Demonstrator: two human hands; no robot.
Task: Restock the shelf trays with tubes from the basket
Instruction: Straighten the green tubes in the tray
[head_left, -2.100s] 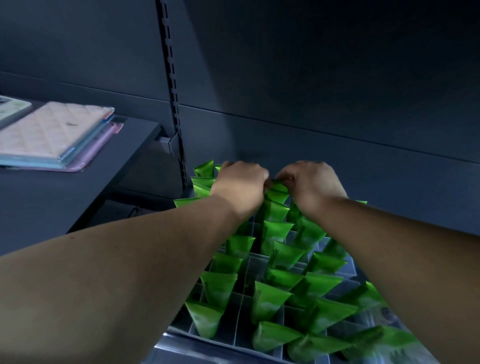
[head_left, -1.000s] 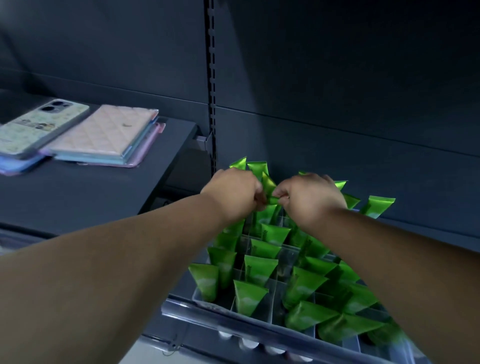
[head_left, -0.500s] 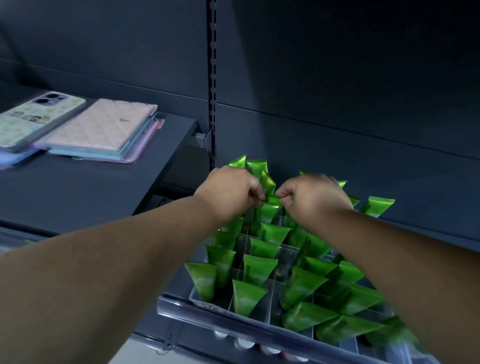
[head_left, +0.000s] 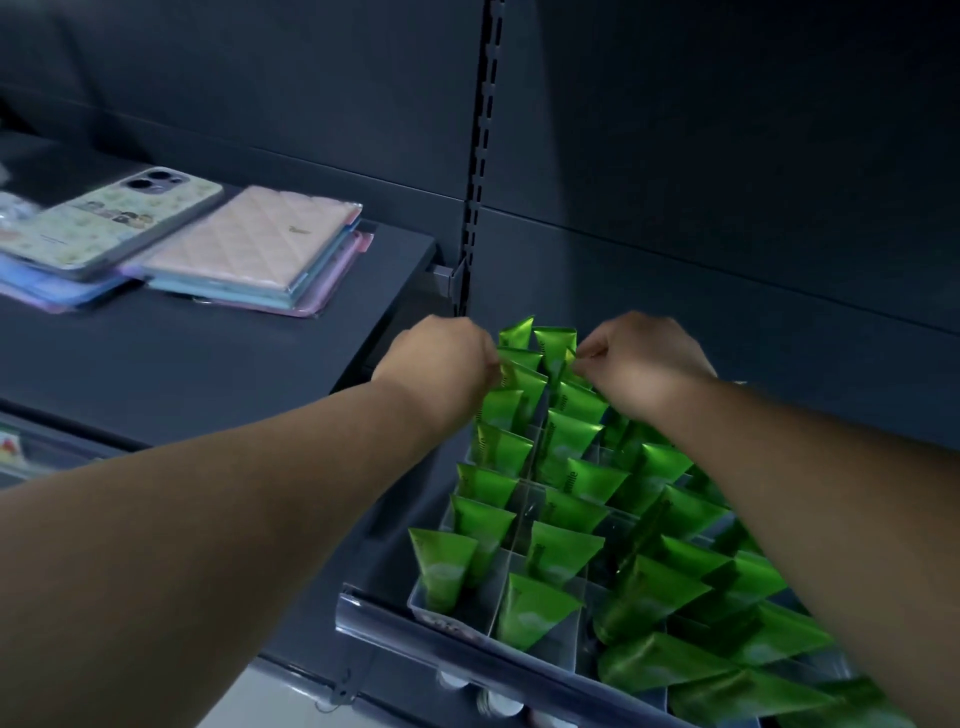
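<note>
Dark grey metal shelf (head_left: 156, 374), left of the left hand, is loaded with a pastel phone case (head_left: 114, 218) and pink quilted wallets (head_left: 249, 236).

Left hand (head_left: 441, 364) is curled, a green plastic tube (head_left: 522, 384) pinched by its crimp. A neighbouring tube (head_left: 555, 345) is pinched by the right hand (head_left: 644, 364).

Both tubes are stood at the back of the clear divided tray (head_left: 452, 621).

The hands, touching earlier, are now parted.

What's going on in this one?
A person is reaching into a clear divided tray packed with green tubes. Both hands are at the back rows, where the left hand and the right hand each pinch the top of one of the tubes. No basket is in view. A phone case and pouches lie on the shelf to the left.
</note>
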